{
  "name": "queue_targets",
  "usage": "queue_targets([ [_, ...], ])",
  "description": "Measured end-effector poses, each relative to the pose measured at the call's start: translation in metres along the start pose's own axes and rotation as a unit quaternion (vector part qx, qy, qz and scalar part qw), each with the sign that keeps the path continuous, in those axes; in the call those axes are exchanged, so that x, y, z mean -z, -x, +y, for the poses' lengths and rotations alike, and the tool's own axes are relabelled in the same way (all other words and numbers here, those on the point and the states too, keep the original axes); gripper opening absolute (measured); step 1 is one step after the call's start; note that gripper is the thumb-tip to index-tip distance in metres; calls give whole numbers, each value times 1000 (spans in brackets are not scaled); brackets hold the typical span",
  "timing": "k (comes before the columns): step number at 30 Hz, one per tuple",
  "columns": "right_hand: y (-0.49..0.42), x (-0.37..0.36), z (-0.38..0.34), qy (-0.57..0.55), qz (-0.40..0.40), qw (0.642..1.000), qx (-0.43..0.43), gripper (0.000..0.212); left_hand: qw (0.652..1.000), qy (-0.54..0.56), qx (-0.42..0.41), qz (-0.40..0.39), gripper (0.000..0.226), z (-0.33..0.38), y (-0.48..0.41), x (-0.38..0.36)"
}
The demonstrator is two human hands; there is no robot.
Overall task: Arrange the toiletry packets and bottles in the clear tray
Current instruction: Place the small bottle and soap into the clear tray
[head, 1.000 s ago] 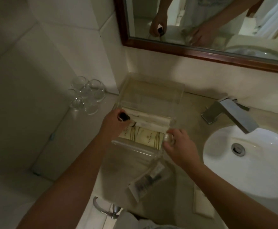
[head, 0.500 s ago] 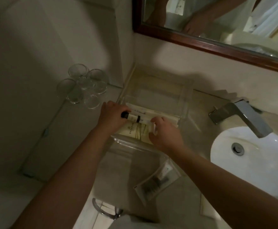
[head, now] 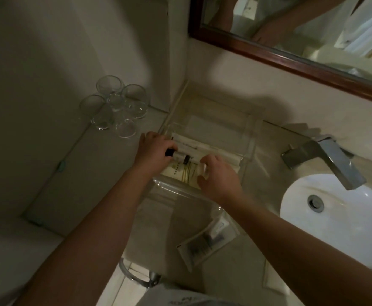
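A clear tray (head: pixel 250 142) stands on the counter against the wall. Inside it lie white packets (head: pixel 204 145) and a cream packet (head: pixel 181 173) with gold lines. Two small clear bottles with black caps lie end to end across the packets. My left hand (head: pixel 153 151) grips the left bottle (head: pixel 173 153) at its black cap. My right hand (head: pixel 219 175) closes on the right bottle (head: pixel 193 160) at its far end. Another packet (head: pixel 204 241) with dark contents lies on the counter in front of the tray.
Several upturned clear glasses (head: pixel 116 107) stand in the left corner. A white sink (head: pixel 335 208) with a steel faucet (head: pixel 326 157) is at the right. A wood-framed mirror (head: pixel 291 60) hangs above. A small white packet (head: pixel 273 277) lies near the counter's front edge.
Both hands have come down into the tray; the two bottles now lie flat across the packets. My right hand moved left from the tray's front corner.
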State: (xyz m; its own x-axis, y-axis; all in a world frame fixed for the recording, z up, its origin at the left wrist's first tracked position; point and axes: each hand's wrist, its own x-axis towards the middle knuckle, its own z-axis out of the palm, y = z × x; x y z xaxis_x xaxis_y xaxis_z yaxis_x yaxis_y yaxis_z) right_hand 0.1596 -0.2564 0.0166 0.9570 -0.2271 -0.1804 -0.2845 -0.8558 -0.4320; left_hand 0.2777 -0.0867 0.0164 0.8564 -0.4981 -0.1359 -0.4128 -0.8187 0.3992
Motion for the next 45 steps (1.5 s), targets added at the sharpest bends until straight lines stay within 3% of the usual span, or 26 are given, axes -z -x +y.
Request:
queue_targets([
  [7,2,3,8,-4,3,1000,-3,47,1000,11,3,9,33,0,1,-2],
  [12,-13,12,1,-8,12,999,42,44,991,111,41,69,52,-3,9,-9],
  [17,-41,23,-20,-20,-4,996,83,41,974,175,74,127,45,-8,21,-14],
  [20,-55,21,-36,-131,-25,991,22,37,968,177,80,160,43,-4,26,-14],
  [23,-61,11,-50,-280,-42,956,-76,29,969,152,52,188,47,5,28,-13],
  [26,-65,0,-54,-338,-41,933,-120,24,971,130,-5,198,48,15,27,-11],
  [28,-67,-4,-55,-344,-37,928,-136,25,974,99,-39,198,47,19,25,-9],
  [36,-71,-1,-52,-315,-28,935,-162,25,984,61,-51,161,43,13,3,-7],
  [40,-71,5,-45,-390,-54,896,-206,25,989,84,-56,105,48,3,-10,-4],
  [45,-69,14,-41,-400,-74,891,-203,25,995,67,-43,58,48,-6,-23,1],
])
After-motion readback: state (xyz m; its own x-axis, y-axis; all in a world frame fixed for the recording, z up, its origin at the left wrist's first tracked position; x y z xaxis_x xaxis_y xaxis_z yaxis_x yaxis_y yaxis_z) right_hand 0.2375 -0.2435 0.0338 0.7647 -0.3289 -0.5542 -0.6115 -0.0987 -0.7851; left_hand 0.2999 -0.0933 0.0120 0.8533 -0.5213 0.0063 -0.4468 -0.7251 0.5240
